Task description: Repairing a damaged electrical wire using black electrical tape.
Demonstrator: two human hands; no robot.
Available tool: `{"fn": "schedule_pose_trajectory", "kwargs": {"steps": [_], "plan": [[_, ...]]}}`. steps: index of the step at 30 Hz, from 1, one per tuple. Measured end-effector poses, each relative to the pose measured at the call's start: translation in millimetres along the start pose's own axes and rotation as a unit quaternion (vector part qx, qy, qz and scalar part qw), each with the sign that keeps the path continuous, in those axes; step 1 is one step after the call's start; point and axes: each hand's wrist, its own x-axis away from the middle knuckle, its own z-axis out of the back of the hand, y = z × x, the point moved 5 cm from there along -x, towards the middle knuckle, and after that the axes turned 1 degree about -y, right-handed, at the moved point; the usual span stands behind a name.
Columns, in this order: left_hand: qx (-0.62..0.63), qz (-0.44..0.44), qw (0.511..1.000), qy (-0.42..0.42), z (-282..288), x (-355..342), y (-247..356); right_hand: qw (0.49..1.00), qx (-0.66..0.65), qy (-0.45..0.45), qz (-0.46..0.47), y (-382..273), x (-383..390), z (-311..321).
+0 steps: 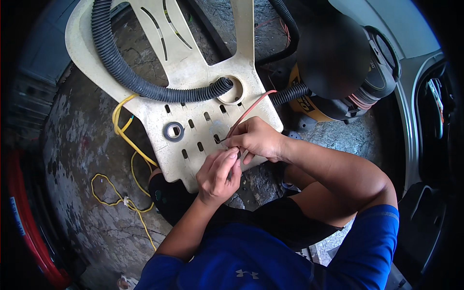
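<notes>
My left hand (217, 176) is closed, fingertips pinched on a small dark piece at the lower end of a reddish cord (256, 102); that piece is mostly hidden by my fingers. My right hand (253, 139) grips the cord just above, touching my left fingertips. Both hands are over the seat of a cream plastic chair (179, 157). A roll of dark tape (173, 131) lies on the slotted seat, left of my hands. A black corrugated hose (145, 84) lies across the chair, its end at the round cup holder (237, 96).
A yellow-and-black vacuum (353, 101) stands behind the chair at right, with another hose section (290, 94). Yellow cable (133, 208) loops over the cracked concrete floor (77, 193) at left. An open car door (415, 135) is at far right, a red object (26, 217) at far left.
</notes>
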Motion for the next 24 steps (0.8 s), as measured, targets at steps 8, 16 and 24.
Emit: {"fn": "schedule_pose_trajectory", "kwargs": {"steps": [8, 16, 24], "plan": [[0.310, 0.501, 0.808, 0.027, -12, 38, -43, 0.999, 0.037, -0.024, 0.016, -4, 2, -1], [0.430, 0.576, 0.692, -0.066, -20, 18, -59, 0.989, 0.141, 0.004, 0.039, -5, 7, 5], [0.522, 0.583, 0.593, -0.191, -22, 12, -74, 0.968, 0.226, 0.062, 0.086, -12, 16, 6]]}}
